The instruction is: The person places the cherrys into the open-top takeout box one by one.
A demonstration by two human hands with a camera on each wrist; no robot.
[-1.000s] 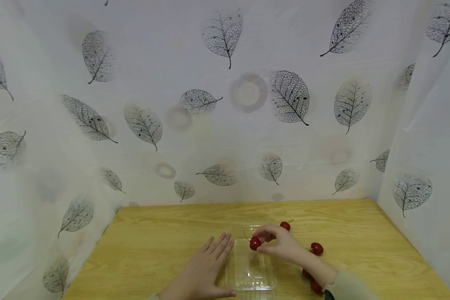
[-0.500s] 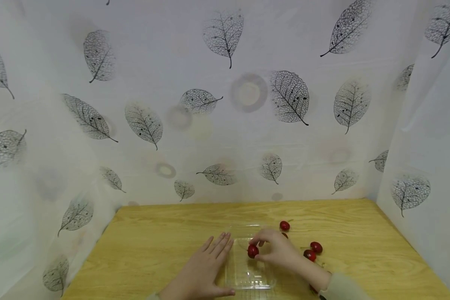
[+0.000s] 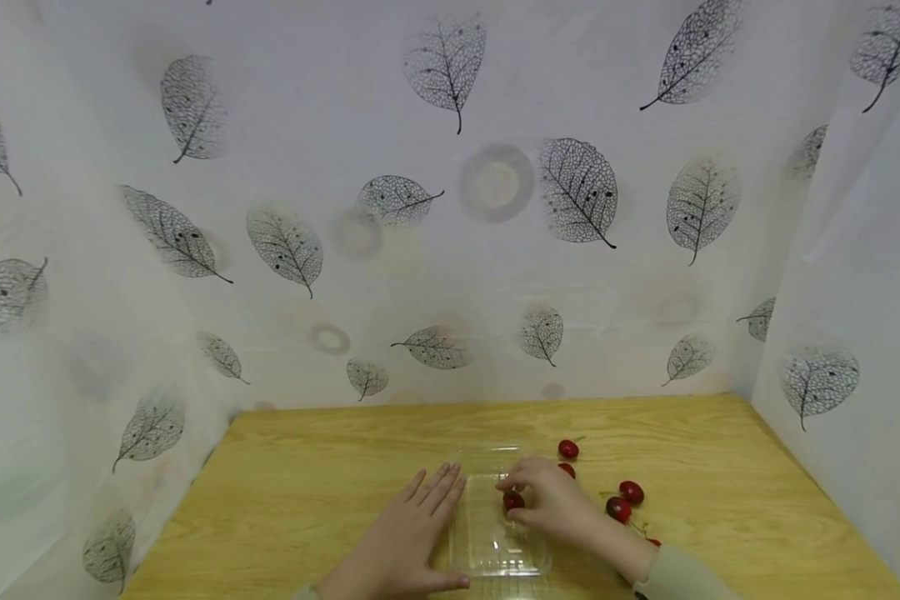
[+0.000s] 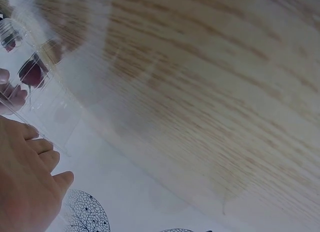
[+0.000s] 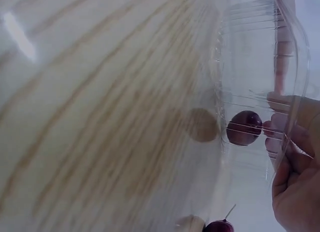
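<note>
A dark red cherry [image 3: 513,500] lies inside the clear plastic box [image 3: 487,546]. My right hand [image 3: 555,504] is over the box's right side, thumb and fingers spread around the cherry. In the right wrist view the cherry [image 5: 244,128] is at the box's bottom, with the fingertips of the right hand [image 5: 297,162] just above it. A small gap shows between cherry [image 4: 32,72] and fingers in the left wrist view. My left hand [image 3: 405,537] lies flat with straight fingers along the box's left edge, its thumb near the front corner.
Several loose cherries lie right of the box, among them one at the back [image 3: 567,449], a pair [image 3: 631,492] and one partly behind the right forearm [image 3: 653,542]. The wooden table [image 3: 307,467] meets a leaf-patterned sheet [image 3: 487,275] at the back and sides.
The right hand has lowered the cherry into the box and its fingers have come off it. The left hand has stayed in place.
</note>
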